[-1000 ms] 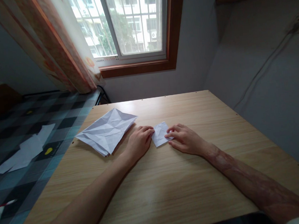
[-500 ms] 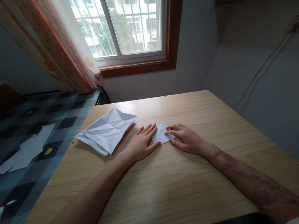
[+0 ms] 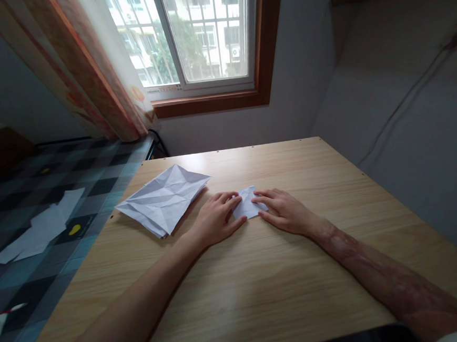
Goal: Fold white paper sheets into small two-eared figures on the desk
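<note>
A desk (image 3: 230, 297) spans the view, a creased white stack (image 3: 163, 200) left of my hands. My left hand (image 3: 215, 219) and right hand (image 3: 282, 209) rest loosely open, fingertips touching the small paper (image 3: 248, 207) between them; neither visibly grips it. I seem to be flattening it; next calls for steady, even pressure.
</note>
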A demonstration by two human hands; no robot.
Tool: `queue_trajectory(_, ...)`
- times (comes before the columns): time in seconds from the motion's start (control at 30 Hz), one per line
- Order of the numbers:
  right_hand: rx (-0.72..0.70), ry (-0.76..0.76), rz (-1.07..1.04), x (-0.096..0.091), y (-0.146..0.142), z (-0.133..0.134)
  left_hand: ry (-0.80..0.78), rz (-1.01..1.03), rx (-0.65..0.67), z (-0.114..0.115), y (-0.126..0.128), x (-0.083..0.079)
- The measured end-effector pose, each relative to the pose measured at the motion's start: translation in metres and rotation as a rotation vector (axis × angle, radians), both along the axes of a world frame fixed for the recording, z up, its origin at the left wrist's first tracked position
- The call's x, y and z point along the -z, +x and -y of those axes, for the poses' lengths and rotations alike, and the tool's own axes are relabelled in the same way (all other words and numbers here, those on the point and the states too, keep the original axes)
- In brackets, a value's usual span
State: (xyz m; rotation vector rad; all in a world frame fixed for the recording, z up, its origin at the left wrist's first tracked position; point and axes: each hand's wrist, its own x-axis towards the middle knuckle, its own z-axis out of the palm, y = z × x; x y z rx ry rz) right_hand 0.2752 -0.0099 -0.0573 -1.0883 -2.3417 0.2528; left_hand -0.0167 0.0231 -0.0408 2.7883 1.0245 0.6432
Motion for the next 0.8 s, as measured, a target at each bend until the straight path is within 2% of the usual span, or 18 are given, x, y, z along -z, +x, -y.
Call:
queue_trajectory(0.2,0.014,0.0,-0.004,0.001,0.0,-0.001,-0.016,0.019,0.03,0.0,-0.001,-0.001)
queue_trajectory(0.5,0.111,-0.008,-0.09,0.016,0.004,-0.006,-0.075,0.026,0.133,0.0,-0.001,-0.001)
queue_trajectory(0.8,0.059,0.022,-0.215,0.005,0.002,-0.002,0.002,0.049,0.122,0.001,0.003,-0.002)
